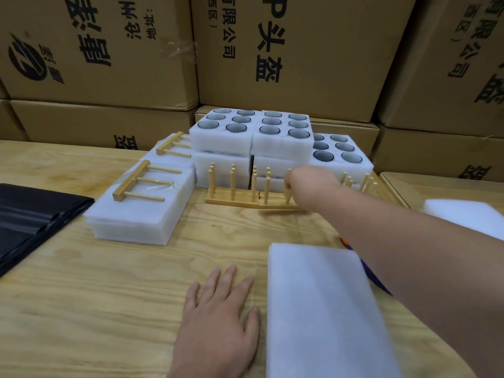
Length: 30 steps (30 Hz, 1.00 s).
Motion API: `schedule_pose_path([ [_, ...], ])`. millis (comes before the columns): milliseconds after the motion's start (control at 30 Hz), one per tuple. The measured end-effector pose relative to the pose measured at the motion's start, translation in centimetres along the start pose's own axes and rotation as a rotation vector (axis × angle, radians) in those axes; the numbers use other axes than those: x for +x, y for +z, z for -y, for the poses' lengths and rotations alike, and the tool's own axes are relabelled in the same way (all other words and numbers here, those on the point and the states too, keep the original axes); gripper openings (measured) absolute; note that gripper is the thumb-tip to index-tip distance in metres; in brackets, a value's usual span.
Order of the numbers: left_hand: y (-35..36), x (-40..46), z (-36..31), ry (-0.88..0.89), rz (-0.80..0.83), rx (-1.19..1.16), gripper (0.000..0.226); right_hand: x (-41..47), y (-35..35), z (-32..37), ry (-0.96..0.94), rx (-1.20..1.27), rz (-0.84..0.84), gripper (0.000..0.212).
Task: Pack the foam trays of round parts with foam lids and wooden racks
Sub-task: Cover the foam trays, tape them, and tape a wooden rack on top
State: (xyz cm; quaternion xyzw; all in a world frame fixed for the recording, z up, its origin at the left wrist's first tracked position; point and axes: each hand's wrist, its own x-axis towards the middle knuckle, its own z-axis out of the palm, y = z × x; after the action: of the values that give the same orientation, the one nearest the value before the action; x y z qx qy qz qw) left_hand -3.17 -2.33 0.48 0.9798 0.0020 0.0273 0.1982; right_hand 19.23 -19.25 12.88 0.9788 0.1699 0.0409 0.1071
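Head: three filled foam trays (pixel 283 132) visible; right hand (pixel 308 184) grip apparently holding wooden rack (pixel 275 204); left hand (pixel 221 317) flat.

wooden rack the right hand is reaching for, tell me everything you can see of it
The wooden rack is pale, unfinished-looking wood: a flat slatted base with round upright pegs. It stands upright on the wooden table, in front of the stacked foam trays, right beside another rack on its left; whether they touch is unclear. The right hand grips one of its pegs, covering its right end. A slight blur shows along the base's near edge.
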Motion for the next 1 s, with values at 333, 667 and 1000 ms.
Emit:
schedule_pose_path([
  [333, 0.2, -0.2, 0.1, 0.002, -0.014, 0.005, 0.069, -3.6, -2.9, -2.4, 0.006, 0.099, -0.19, 0.021],
  [667, 0.2, -0.6, 0.3, 0.006, -0.014, 0.035, 0.066, -10.8, -6.6, -2.4, -0.06, 0.239, -0.32, 0.023],
  [1000, 0.3, -0.9, 0.1, -0.002, -0.025, 0.054, 0.063, -17.8, -5.8, -2.4, 0.056, 1.004, -0.19, 0.007],
])
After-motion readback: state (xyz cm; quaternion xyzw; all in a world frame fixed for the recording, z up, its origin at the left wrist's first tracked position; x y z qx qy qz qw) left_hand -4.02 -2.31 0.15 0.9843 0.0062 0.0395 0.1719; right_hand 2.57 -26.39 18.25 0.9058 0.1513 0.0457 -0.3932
